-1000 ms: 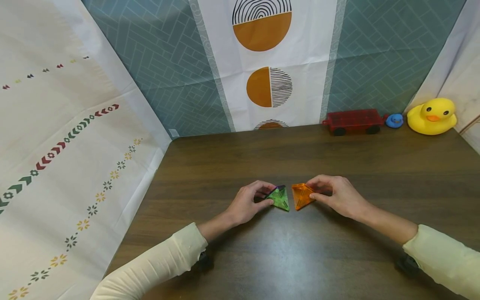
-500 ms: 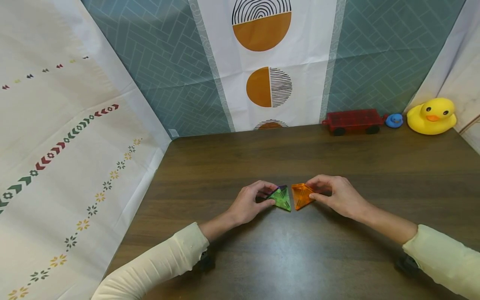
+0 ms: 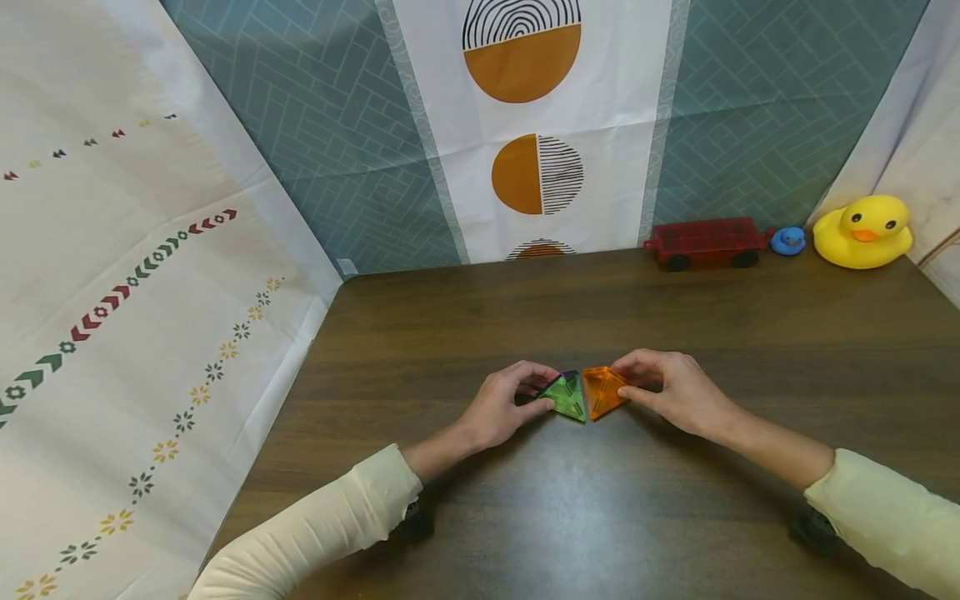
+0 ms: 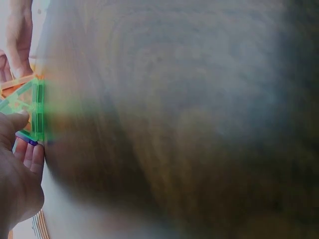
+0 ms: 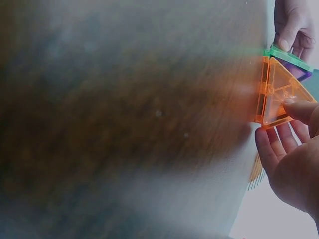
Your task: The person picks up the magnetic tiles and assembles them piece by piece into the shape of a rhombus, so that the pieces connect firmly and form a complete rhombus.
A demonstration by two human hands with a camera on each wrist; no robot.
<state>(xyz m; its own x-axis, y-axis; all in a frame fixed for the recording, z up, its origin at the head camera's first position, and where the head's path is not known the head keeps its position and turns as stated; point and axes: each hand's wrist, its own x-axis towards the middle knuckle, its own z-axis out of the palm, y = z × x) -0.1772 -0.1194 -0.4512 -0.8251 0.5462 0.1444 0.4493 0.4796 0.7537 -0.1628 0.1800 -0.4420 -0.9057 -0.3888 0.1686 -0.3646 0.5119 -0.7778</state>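
Note:
My left hand (image 3: 501,408) pinches a green see-through triangular magnetic tile (image 3: 567,400), thumb on its near face. A purple tile (image 5: 300,73) sits behind the green one, mostly hidden in the head view. Opposite, my right hand (image 3: 675,392) grips orange triangular magnetic tiles (image 3: 603,393) between thumb and fingers; a ridge suggests more than one orange piece. In the wrist views these tiles stand up from the tabletop at a slant. Green and orange come very close at the middle of the table; whether their edges touch I cannot tell.
Along the back edge stand a red toy wagon (image 3: 707,242), a small blue duck (image 3: 788,241) and a big yellow duck (image 3: 862,235). The brown wooden table (image 3: 420,317) meets patterned cloth at the back and a white embroidered cloth (image 3: 150,350) on the left.
My left hand has slid slightly right with the green and purple tiles, narrowing the gap to the orange ones. My right hand has stayed in place.

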